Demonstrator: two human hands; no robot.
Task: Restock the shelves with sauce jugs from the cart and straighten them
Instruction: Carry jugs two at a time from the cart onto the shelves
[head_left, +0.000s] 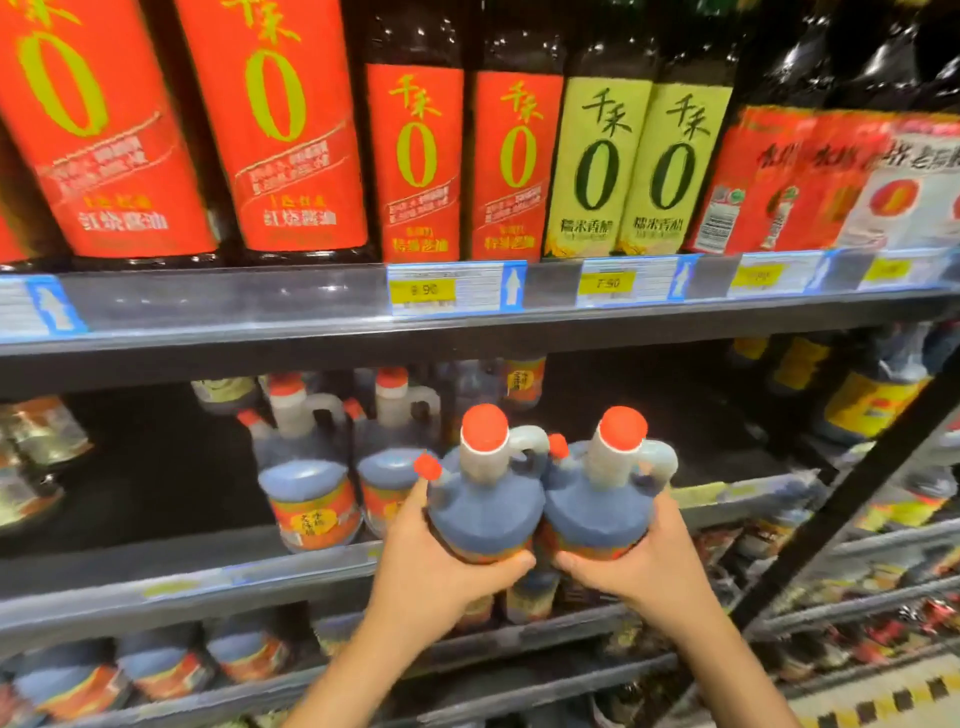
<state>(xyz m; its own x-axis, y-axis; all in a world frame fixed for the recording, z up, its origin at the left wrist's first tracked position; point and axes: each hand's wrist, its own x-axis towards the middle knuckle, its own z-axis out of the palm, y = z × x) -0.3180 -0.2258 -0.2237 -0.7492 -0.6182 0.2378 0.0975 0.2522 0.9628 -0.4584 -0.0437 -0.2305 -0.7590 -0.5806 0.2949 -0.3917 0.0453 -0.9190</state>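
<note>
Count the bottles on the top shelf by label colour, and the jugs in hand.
Red-label bottles: 4
Yellow-green-label bottles: 2
Jugs in hand: 2, one in the left hand, one in the right hand
Total: 8

Red-label btls (413, 161), green-label btls (636, 166), yellow price tags (422, 289) up top.
</note>
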